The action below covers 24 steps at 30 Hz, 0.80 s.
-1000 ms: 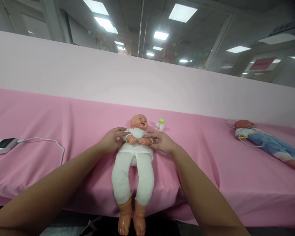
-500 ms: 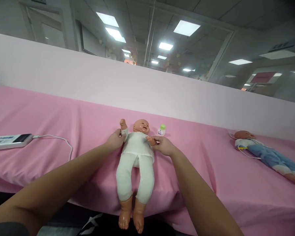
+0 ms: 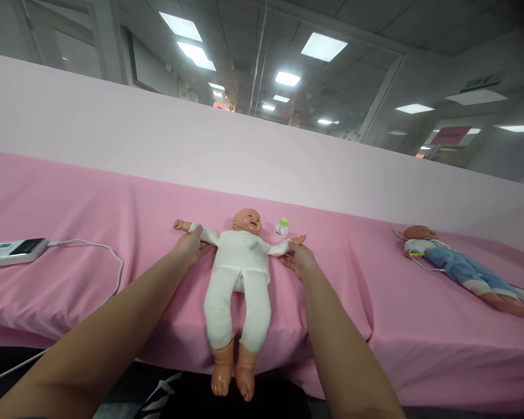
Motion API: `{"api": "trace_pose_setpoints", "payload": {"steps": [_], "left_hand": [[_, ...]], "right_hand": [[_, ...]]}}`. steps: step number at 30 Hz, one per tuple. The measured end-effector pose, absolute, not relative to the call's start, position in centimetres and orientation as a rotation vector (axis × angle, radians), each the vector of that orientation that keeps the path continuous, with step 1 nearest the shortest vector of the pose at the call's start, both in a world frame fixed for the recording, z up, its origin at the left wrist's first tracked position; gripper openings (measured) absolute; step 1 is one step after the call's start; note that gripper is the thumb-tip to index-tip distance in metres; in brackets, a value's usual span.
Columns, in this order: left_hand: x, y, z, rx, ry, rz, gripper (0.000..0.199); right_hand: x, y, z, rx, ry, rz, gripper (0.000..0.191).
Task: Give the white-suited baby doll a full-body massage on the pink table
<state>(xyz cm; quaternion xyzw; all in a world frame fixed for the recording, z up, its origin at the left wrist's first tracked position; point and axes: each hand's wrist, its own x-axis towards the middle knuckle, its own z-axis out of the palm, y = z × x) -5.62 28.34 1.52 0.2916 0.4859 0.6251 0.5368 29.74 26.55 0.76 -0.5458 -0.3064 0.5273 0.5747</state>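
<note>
A baby doll (image 3: 243, 253) in a white top and white trousers lies on its back, its bare feet over the front edge of the pink-covered surface (image 3: 332, 291). Both its arms are spread sideways. My left hand (image 3: 191, 245) is closed round the sleeved arm at the picture's left, thumb on top and fingers underneath. On the other side, my right hand (image 3: 299, 259) holds the other sleeved arm near the wrist. A small bottle with a green cap (image 3: 282, 227) stands beside the doll's head.
At the far left lies a white device (image 3: 15, 252) with a white cable. A second doll in blue trousers (image 3: 467, 266) lies at the right, with thin tubing. Behind runs a low white wall (image 3: 244, 151) topped by glass.
Both doll arms have swung outward from the body, and my hands have moved apart with them. The view has shifted slightly, and more of the second doll's feet shows.
</note>
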Motion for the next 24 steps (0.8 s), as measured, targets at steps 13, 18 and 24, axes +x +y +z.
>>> {"api": "trace_pose_setpoints", "payload": {"steps": [13,18,24], "left_hand": [[-2.7,24.5,2.5,2.619,1.530,0.887,0.054],[-2.5,24.0,3.1,2.566,1.536,0.899,0.053],[-4.6,25.7,2.8,1.657,1.542,1.278,0.031]], "right_hand": [[24.9,23.9,1.2,-1.033,-1.944,0.482,0.050],[24.5,24.1,1.0,-1.077,-1.934,0.368,0.050],[26.0,25.1,0.5,-1.048,-1.468,0.774,0.045]]}}
